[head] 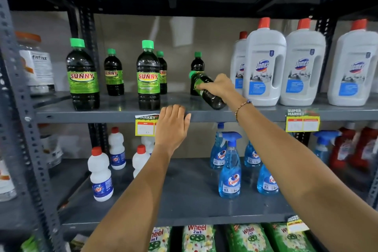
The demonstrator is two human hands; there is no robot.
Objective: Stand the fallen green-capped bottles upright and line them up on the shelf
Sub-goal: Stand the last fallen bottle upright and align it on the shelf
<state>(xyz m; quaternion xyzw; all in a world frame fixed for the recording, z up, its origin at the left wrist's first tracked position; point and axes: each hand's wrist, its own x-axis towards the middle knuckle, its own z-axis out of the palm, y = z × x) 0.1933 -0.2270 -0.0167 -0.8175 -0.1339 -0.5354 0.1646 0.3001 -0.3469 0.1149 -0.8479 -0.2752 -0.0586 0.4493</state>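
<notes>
The right hand (219,86) is wrapped around the middle of a tilted green-capped Sunny bottle (206,90), fingers pinching over its label, with the base near the shelf's (102,115) front edge and the cap leaning up and to the left; the grip at mid-body looks chosen so the bottle can pivot on its base to vertical. The left hand (172,127) lies flat, fingers pressed together, on the shelf lip beside a price tag (144,127), holding nothing, probably bracing. Behind the tilted bottle a small green-capped bottle (197,63) stands upright. Farther left, two large Sunny bottles (82,76) stand at the front and two smaller ones behind, loosely staggered, not yet in line. White Domex jugs (263,65) fill the shelf's right side.
</notes>
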